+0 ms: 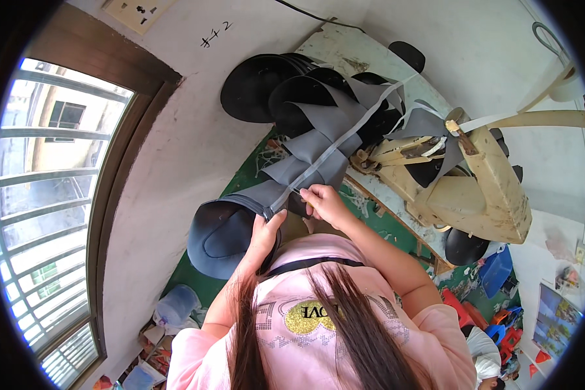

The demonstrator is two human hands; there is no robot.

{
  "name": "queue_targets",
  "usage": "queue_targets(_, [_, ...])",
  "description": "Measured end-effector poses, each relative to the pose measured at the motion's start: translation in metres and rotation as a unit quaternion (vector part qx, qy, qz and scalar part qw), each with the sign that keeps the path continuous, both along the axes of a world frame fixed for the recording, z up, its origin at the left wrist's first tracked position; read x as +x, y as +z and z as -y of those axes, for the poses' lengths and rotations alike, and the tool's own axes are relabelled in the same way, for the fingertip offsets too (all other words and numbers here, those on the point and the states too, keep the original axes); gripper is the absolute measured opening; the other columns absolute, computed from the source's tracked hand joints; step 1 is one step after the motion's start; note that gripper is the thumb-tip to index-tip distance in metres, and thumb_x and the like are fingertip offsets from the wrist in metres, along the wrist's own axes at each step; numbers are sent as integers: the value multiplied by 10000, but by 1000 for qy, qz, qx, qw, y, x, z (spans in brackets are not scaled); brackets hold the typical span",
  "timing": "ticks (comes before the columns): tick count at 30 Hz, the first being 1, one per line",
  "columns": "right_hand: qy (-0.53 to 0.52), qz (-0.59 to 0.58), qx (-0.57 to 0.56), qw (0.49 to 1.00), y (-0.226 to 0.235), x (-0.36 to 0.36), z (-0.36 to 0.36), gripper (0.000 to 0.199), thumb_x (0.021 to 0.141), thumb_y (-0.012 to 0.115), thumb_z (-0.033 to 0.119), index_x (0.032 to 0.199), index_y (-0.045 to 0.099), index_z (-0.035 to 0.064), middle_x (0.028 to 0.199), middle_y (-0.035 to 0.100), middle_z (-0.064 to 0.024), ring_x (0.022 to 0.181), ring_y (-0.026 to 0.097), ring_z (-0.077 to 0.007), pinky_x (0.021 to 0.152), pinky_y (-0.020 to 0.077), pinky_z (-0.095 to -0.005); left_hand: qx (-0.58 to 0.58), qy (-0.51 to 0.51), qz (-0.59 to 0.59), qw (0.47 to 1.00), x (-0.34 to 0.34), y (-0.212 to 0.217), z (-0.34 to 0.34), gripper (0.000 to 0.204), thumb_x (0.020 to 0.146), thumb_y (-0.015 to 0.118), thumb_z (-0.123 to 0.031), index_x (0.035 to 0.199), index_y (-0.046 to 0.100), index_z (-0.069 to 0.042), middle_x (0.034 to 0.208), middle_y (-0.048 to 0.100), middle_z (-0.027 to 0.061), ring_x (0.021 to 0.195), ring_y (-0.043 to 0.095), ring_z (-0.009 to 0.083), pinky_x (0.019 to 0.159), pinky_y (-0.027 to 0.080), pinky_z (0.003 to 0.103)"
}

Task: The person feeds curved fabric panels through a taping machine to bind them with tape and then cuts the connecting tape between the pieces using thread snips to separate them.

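My left hand (265, 235) is closed on the edge of a dark grey cup-shaped fabric piece (220, 237), thumb on top. A light grey binding tape (331, 151) runs from that edge up toward the sewing machine, linking several grey fabric pieces (309, 146) in a chain. My right hand (324, 203) is closed beside the tape, just right of my left hand. Between its fingers is a small slim tool (309, 204) with a yellowish handle; its tip, close to the tape, is too small to make out.
A worn beige sewing machine (481, 195) stands on a pale table (335, 49) ahead and right. More black and grey pieces (257, 88) hang over the table's left end. A barred window (52, 195) is at left; a blue-tinted plastic container (177, 304) sits on the green floor.
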State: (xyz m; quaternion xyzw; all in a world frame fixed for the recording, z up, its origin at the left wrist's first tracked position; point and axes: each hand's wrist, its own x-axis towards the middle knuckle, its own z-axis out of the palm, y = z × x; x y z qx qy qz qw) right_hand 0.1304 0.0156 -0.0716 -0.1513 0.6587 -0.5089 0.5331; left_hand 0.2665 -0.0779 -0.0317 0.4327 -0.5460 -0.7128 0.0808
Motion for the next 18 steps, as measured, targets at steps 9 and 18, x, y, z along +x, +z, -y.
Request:
queue_targets(9, [-7, -106, 20, 994, 5, 9, 10, 309, 774, 547, 283, 619, 524, 18, 473, 505, -48, 419, 472, -119, 416, 359, -252, -481, -146, 50, 863, 4, -7, -9, 275, 672, 578, -148, 904, 543, -4, 866, 552, 178, 806, 520, 350, 713, 411, 371])
queue_targets(18, [-71, 204, 15, 976, 5, -2, 15, 231, 761, 569, 249, 696, 519, 34, 529, 439, 4, 367, 301, -36, 329, 190, -173, -444, -89, 25, 891, 9, -46, -14, 306, 690, 570, -150, 965, 525, -23, 943, 536, 167, 889, 498, 334, 777, 376, 383])
